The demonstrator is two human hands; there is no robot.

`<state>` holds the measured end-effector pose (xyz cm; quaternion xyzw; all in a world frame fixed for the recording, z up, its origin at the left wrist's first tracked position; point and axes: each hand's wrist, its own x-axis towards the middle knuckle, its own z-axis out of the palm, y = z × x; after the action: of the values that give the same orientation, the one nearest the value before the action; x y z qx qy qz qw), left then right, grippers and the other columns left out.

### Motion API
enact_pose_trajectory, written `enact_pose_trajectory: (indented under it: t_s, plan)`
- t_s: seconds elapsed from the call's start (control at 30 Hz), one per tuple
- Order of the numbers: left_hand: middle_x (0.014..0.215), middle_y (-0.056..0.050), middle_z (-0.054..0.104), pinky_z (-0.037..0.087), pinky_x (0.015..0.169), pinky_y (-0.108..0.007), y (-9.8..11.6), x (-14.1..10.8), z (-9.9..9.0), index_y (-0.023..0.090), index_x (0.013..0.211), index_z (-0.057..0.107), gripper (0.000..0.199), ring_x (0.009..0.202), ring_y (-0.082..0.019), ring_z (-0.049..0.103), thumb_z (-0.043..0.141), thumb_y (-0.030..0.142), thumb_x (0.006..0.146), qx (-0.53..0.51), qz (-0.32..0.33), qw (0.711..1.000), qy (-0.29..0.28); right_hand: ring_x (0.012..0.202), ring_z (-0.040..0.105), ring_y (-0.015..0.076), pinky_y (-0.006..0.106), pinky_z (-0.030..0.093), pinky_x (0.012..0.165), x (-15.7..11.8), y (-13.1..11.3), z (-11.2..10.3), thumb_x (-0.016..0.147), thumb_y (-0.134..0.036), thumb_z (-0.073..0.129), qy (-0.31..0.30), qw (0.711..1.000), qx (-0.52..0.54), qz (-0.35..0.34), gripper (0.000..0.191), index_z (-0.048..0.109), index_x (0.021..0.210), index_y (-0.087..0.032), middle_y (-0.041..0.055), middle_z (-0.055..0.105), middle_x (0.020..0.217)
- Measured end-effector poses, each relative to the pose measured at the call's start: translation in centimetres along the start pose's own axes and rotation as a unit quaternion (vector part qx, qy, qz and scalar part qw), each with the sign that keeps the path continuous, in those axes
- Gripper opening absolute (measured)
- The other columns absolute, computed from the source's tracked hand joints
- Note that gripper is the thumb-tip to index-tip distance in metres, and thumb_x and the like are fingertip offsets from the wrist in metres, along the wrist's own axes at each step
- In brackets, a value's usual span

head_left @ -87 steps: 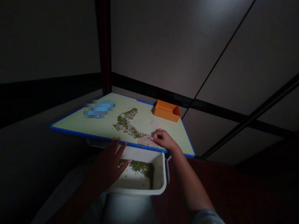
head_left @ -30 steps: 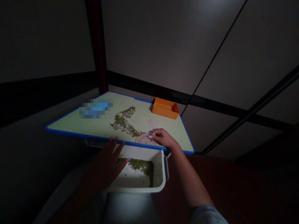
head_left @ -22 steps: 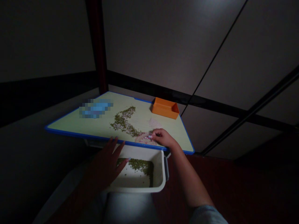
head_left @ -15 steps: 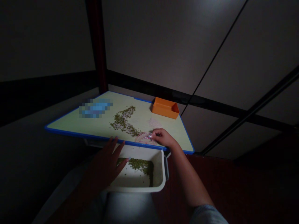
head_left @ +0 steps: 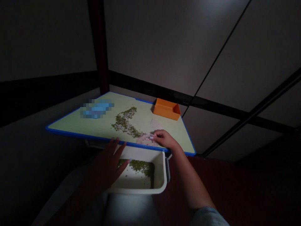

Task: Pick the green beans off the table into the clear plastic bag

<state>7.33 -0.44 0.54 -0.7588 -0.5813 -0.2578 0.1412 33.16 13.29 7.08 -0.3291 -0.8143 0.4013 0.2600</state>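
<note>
My right hand [head_left: 162, 138] is closed in a pinch at the rim of a clear round dish [head_left: 145, 140] near the board's front edge; what its fingertips hold is too small to make out. Small pale bits lie in the dish. My left hand [head_left: 109, 163] has its fingers spread, fingertips at the blue front edge of the board [head_left: 72, 125], with nothing in it. Below it, a white bin [head_left: 162, 185] has green grains [head_left: 141, 166] along its far side. More green grains [head_left: 124, 122] mixed with pale ones are scattered over the board's middle.
An orange open box [head_left: 166, 110] stands at the board's back right. Pale grains [head_left: 155, 123] lie between it and the dish. A blue, pixelated item [head_left: 97, 110] is at the back left. Behind the board rises a panelled wall, with a dark red post at left.
</note>
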Motion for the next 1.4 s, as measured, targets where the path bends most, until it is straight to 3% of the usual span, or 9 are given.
enact_pose_trajectory:
  t_s: [0.2, 0.5, 0.57, 0.73, 0.87, 1.0, 1.13, 1.27, 1.4]
  plan:
    - [0.146, -0.021, 0.048, 0.045, 0.105, -0.054, 0.0, -0.3, 0.3, 0.015, 0.134, 0.053, 0.060, 0.139, -0.037, 0.040, 0.046, 0.054, 0.088, -0.015, -0.011, 1.000, 0.012, 0.055, 0.038, 0.0097, 0.023, 0.030, 0.053, -0.1, 0.8, 0.2, 0.075, -0.064, 0.066, 0.020, 0.998, 0.051, 0.024, 0.050, 0.055, 0.063, -0.017, -0.0033, 0.047, 0.056]
    - [0.142, -0.019, 0.054, 0.050, 0.100, -0.047, 0.5, 0.0, -0.5, 0.018, 0.132, 0.058, 0.058, 0.133, -0.035, 0.049, 0.050, 0.052, 0.086, 0.023, -0.012, 1.000, 0.008, 0.059, 0.046, 0.0132, 0.027, 0.040, 0.060, 0.8, 1.1, -0.8, 0.073, -0.063, 0.068, 0.194, 0.962, 0.191, -0.022, 0.049, 0.049, 0.064, -0.020, 0.0002, 0.051, 0.062]
    - [0.142, -0.018, 0.054, 0.050, 0.099, -0.047, 0.5, -0.1, -0.3, 0.019, 0.131, 0.058, 0.057, 0.132, -0.035, 0.050, 0.050, 0.053, 0.085, 0.025, -0.013, 0.999, 0.018, 0.060, 0.048, 0.0140, 0.029, 0.043, 0.061, 1.6, 0.4, -1.6, 0.071, -0.066, 0.069, 0.194, 0.952, 0.234, -0.041, 0.050, 0.049, 0.065, -0.020, 0.0007, 0.051, 0.063]
    - [0.142, -0.019, 0.054, 0.052, 0.095, -0.046, -0.1, -0.6, 0.6, 0.020, 0.133, 0.056, 0.060, 0.131, -0.035, 0.051, 0.052, 0.055, 0.084, 0.050, 0.019, 0.997, 0.054, 0.059, 0.055, 0.0148, 0.030, 0.048, 0.059, 5.4, -1.0, -3.6, 0.069, -0.067, 0.071, 0.126, 0.947, 0.291, -0.047, 0.051, 0.051, 0.069, -0.020, 0.0018, 0.056, 0.064]
    - [0.147, -0.017, 0.049, 0.050, 0.100, -0.045, -0.5, -1.1, 1.7, 0.021, 0.137, 0.053, 0.061, 0.134, -0.033, 0.048, 0.054, 0.053, 0.085, 0.056, 0.017, 0.996, 0.073, 0.053, 0.053, 0.0100, 0.026, 0.049, 0.057, 9.2, -1.0, -4.6, 0.069, -0.063, 0.073, 0.146, 0.955, 0.259, -0.022, 0.049, 0.052, 0.070, -0.019, -0.0028, 0.055, 0.059]
    - [0.148, -0.014, 0.049, 0.052, 0.098, -0.042, -0.6, -1.4, 1.5, 0.022, 0.139, 0.050, 0.061, 0.132, -0.031, 0.051, 0.051, 0.052, 0.086, 0.070, 0.010, 0.994, 0.085, 0.050, 0.052, 0.0087, 0.023, 0.046, 0.056, 10.6, -0.3, -4.7, 0.066, -0.065, 0.074, 0.175, 0.947, 0.262, -0.058, 0.052, 0.053, 0.065, -0.018, -0.0036, 0.056, 0.054]
    - [0.150, -0.013, 0.047, 0.049, 0.102, -0.041, -0.2, -1.1, 0.3, 0.022, 0.140, 0.048, 0.063, 0.134, -0.030, 0.049, 0.048, 0.056, 0.087, 0.064, 0.021, 0.996, 0.063, 0.052, 0.054, 0.0094, 0.023, 0.046, 0.058, 9.1, 0.3, -4.7, 0.067, -0.064, 0.074, 0.105, 0.962, 0.248, -0.053, 0.050, 0.058, 0.069, -0.017, -0.0022, 0.060, 0.057]
    - [0.147, -0.015, 0.049, 0.050, 0.099, -0.046, 0.0, -0.8, -0.3, 0.022, 0.136, 0.053, 0.064, 0.133, -0.033, 0.049, 0.043, 0.063, 0.087, 0.052, -0.001, 0.998, 0.038, 0.052, 0.054, 0.0101, 0.022, 0.041, 0.052, 7.4, 0.3, -5.6, 0.063, -0.058, 0.079, -0.065, 0.986, 0.150, 0.018, 0.047, 0.061, 0.067, -0.015, -0.0003, 0.062, 0.058]
    - [0.145, -0.016, 0.051, 0.049, 0.100, -0.045, 0.1, -0.6, -0.7, 0.021, 0.135, 0.055, 0.065, 0.132, -0.033, 0.051, 0.043, 0.063, 0.087, 0.045, 0.001, 0.999, 0.017, 0.054, 0.051, 0.0085, 0.020, 0.038, 0.052, 6.7, -0.4, -6.3, 0.064, -0.050, 0.080, -0.095, 0.992, 0.083, -0.004, 0.040, 0.065, 0.066, -0.013, -0.0004, 0.062, 0.060]
